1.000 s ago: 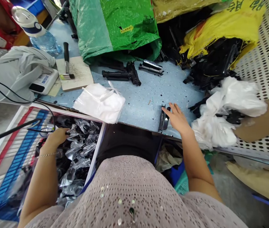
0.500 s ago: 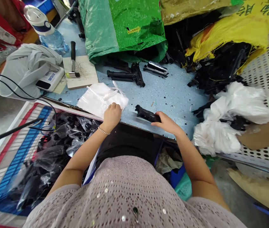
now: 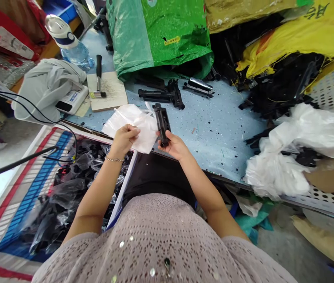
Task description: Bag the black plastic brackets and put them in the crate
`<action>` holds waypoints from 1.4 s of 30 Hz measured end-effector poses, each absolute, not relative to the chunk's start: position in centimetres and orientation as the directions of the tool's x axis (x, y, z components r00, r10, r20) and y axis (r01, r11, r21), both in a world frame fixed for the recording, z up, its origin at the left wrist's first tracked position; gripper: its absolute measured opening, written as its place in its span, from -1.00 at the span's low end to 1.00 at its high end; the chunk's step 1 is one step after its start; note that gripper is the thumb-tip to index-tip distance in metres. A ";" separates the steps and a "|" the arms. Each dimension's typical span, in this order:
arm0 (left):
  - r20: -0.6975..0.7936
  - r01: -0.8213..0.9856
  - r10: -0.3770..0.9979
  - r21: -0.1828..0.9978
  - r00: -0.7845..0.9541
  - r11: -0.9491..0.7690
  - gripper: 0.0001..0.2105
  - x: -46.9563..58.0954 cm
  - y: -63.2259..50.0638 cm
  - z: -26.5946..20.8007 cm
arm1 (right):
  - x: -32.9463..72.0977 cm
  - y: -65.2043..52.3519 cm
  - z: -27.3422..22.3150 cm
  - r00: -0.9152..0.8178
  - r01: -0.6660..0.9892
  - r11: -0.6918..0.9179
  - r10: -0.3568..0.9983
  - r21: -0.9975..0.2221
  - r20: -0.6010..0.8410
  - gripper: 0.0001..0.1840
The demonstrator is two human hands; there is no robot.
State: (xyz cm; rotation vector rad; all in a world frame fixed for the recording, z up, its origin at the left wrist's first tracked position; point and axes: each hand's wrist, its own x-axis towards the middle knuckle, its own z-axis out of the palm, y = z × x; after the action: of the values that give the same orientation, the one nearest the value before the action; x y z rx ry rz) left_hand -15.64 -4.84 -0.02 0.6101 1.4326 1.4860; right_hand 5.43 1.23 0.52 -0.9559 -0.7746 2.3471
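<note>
My left hand (image 3: 125, 139) pinches the edge of a thin white plastic bag (image 3: 145, 135) over the table's front edge. More flat white bags lie beneath it in a loose stack. In my right hand (image 3: 174, 145) is a long black plastic part (image 3: 162, 120), gripped by its near end and pointing away from me. It stands just right of the white bag. Beyond, on the blue speckled tabletop (image 3: 214, 125), lie several similar black parts (image 3: 155, 95) and a stapler-like part with a shiny top (image 3: 198, 85).
A green sack (image 3: 164, 35) and a yellow sack (image 3: 296, 39) of black parts stand at the back. To the left are a hammer (image 3: 99, 74) on a board, a scale (image 3: 72, 97) and a water bottle (image 3: 69, 43). Bagged parts fill a bin (image 3: 120, 212) below. Crumpled white bags (image 3: 276, 169) lie right.
My right hand has brought the black part leftward and turned it to point away from me. My left hand has moved slightly left, drawing at the white bag's edge.
</note>
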 end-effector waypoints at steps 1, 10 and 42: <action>-0.180 -0.205 0.857 0.975 -0.483 0.089 -0.71 -16.0 -5.1 0.1 | 6.0 1.4 0.4 -0.619 -0.220 -0.712 0.630 -0.667 -0.469 -0.60; 0.189 0.693 0.964 0.721 -0.188 -0.006 -0.67 -15.0 -6.6 0.2 | 10.2 -2.5 2.5 -0.640 -0.085 -0.482 0.697 -0.872 -0.322 -0.57; -0.314 0.473 0.825 0.700 -0.469 0.535 -0.64 -24.1 -24.0 1.8 | 7.9 -7.2 2.9 -0.843 0.079 -0.485 0.433 -0.871 -0.317 -0.58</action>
State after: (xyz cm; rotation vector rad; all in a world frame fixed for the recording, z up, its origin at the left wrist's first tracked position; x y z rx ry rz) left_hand -24.05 -23.95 1.81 1.0458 2.1314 0.7089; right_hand 7.85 -7.18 2.89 -0.7595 -1.4595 2.4188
